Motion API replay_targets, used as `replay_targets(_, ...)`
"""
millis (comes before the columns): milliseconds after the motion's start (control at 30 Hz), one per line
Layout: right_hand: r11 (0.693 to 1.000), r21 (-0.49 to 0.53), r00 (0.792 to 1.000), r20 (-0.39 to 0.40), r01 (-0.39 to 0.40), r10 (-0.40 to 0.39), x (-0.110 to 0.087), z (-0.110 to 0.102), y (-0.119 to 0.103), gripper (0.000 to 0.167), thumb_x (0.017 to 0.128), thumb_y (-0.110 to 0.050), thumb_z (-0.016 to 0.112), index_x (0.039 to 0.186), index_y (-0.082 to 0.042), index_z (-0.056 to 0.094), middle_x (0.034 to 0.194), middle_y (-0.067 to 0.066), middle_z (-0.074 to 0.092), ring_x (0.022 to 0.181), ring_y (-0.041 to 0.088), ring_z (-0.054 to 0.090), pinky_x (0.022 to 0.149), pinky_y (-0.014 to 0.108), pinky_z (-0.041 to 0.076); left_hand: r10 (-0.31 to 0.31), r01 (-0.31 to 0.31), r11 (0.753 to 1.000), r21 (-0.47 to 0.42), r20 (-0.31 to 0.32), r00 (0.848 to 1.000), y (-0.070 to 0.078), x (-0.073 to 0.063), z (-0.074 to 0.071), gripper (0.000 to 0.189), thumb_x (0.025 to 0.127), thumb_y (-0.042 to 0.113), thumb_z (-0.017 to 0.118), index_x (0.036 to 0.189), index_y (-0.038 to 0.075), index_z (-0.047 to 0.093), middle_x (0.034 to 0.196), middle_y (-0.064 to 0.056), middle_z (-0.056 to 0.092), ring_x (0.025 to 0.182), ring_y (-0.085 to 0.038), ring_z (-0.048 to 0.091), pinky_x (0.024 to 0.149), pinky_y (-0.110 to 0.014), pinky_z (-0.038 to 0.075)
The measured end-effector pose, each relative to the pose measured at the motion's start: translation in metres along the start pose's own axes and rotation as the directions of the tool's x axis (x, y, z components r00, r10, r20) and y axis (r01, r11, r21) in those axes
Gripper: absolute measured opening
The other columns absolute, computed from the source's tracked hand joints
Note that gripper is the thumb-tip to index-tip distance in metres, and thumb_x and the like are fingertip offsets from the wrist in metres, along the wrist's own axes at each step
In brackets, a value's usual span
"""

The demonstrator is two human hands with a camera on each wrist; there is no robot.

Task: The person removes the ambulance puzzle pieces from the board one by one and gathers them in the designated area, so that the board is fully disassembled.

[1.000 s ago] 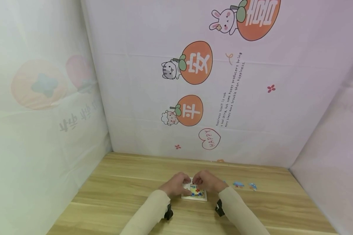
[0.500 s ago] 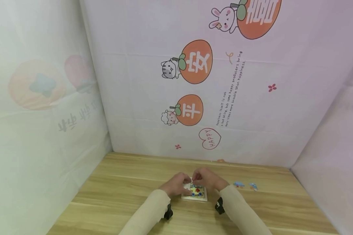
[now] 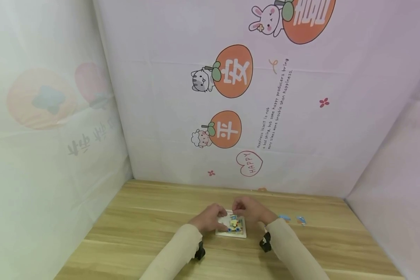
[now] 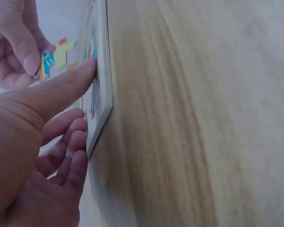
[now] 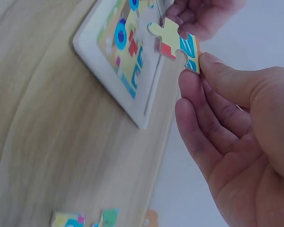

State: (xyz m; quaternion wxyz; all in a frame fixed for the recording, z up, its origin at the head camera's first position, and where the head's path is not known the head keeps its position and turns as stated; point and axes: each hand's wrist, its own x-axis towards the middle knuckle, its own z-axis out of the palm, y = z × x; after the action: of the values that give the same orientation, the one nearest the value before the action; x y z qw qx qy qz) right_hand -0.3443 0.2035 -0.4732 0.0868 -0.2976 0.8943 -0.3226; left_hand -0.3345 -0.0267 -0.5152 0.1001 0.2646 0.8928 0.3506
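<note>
A white-framed jigsaw board (image 3: 240, 236) with a partly assembled vehicle picture lies on the wooden table. My left hand (image 3: 210, 218) holds its left side, the thumb (image 4: 80, 75) lying across the picture and the other fingers curled at the frame's edge. Over the board's far right part, my right hand (image 3: 252, 209) pinches a jigsaw piece (image 5: 170, 35) between thumb and fingertips. This piece is mostly yellow, with a red patch and blue-and-white stripes, and is held tilted above the board in the right wrist view. Blue wheels and a red cross show on the fitted pieces.
Several loose jigsaw pieces lie to the right of the board, among them a blue one (image 3: 301, 220) and a yellow one (image 5: 68, 219). A white printed sheet (image 3: 175, 155) stands behind the table, with white side walls left and right.
My right hand has shifted slightly right and lifted a little from the board's top, uncovering more of the picture. The left hand keeps its hold on the board.
</note>
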Motion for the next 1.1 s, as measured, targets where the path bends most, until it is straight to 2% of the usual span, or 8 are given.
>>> replay_targets(133, 1.0, 0.013, 1.0, -0.012, 0.024, -0.024, -0.009, -0.008, 0.006, 0.009, 0.1, 0.0, 0.066, 0.093, -0.007, 0.068, 0.091, 0.006, 0.071, 0.083, 0.014, 0.066, 0.073, 0.022, 0.055, 0.007, -0.007, 1.0, 0.02, -0.006, 1.0, -0.002, 0.001, 0.002, 0.052, 0.084, 0.027, 0.091, 0.126, 0.004, 0.07, 0.123, -0.006, 0.067, 0.113, -0.019, 0.063, 0.103, -0.034, 0.056)
replay_targets(267, 1.0, 0.002, 1.0, -0.028, 0.012, -0.012, -0.023, -0.019, 0.012, 0.005, 0.101, -0.003, 0.065, 0.097, -0.005, 0.067, 0.095, 0.008, 0.072, 0.085, 0.012, 0.066, 0.075, 0.022, 0.055, 0.017, -0.017, 0.999, 0.031, -0.013, 1.0, -0.003, 0.001, 0.003, 0.051, 0.083, 0.027, 0.091, 0.125, 0.005, 0.071, 0.12, -0.005, 0.067, 0.11, -0.017, 0.063, 0.102, -0.033, 0.055)
replay_targets(533, 0.996, -0.044, 0.994, -0.08, -0.079, 0.076, -0.062, -0.042, 0.025, 0.005, 0.104, -0.012, 0.065, 0.101, -0.009, 0.067, 0.096, 0.004, 0.072, 0.087, 0.015, 0.066, 0.073, 0.021, 0.054, 0.01, -0.01, 1.0, 0.019, -0.023, 1.0, -0.003, -0.001, 0.003, 0.052, 0.083, 0.026, 0.091, 0.126, 0.005, 0.07, 0.121, -0.005, 0.066, 0.11, -0.018, 0.062, 0.104, -0.035, 0.055)
replay_targets(667, 0.995, -0.054, 0.992, -0.097, -0.087, 0.082, -0.082, -0.056, 0.037, 0.005, 0.105, -0.012, 0.064, 0.101, -0.009, 0.066, 0.095, 0.004, 0.071, 0.084, 0.012, 0.064, 0.07, 0.022, 0.054, -0.002, 0.002, 1.0, 0.014, -0.023, 1.0, -0.004, 0.0, 0.003, 0.053, 0.084, 0.027, 0.091, 0.127, 0.006, 0.07, 0.122, -0.005, 0.067, 0.112, -0.019, 0.063, 0.105, -0.037, 0.055)
replay_targets(833, 0.996, -0.025, 0.99, -0.11, -0.086, 0.083, -0.106, -0.069, 0.045, 0.008, 0.106, -0.012, 0.062, 0.102, -0.006, 0.065, 0.094, 0.01, 0.07, 0.079, 0.018, 0.066, 0.068, 0.026, 0.057, -0.01, 0.01, 1.0, 0.001, -0.021, 1.0, -0.004, 0.0, 0.004, 0.053, 0.083, 0.026, 0.091, 0.127, 0.006, 0.07, 0.122, -0.005, 0.067, 0.112, -0.019, 0.063, 0.105, -0.038, 0.056)
replay_targets(900, 0.996, -0.028, 0.989, -0.127, -0.082, 0.078, -0.115, -0.073, 0.049, 0.008, 0.106, -0.012, 0.062, 0.102, -0.005, 0.065, 0.093, 0.01, 0.07, 0.081, 0.02, 0.068, 0.069, 0.026, 0.058, 0.0, 0.001, 1.0, 0.003, -0.022, 1.0, -0.003, 0.0, 0.004, 0.054, 0.083, 0.027, 0.091, 0.127, 0.005, 0.07, 0.121, -0.005, 0.067, 0.111, -0.019, 0.063, 0.104, -0.038, 0.056)
replay_targets(1100, 0.995, -0.052, 0.976, -0.208, -0.082, 0.069, -0.134, -0.076, 0.064, 0.006, 0.104, -0.012, 0.065, 0.102, -0.006, 0.069, 0.095, 0.006, 0.072, 0.084, 0.015, 0.067, 0.071, 0.022, 0.055, 0.009, -0.009, 1.0, 0.011, -0.026, 1.0, -0.004, 0.0, 0.004, 0.054, 0.083, 0.029, 0.091, 0.127, 0.005, 0.07, 0.123, -0.005, 0.067, 0.112, -0.019, 0.064, 0.105, -0.038, 0.056)
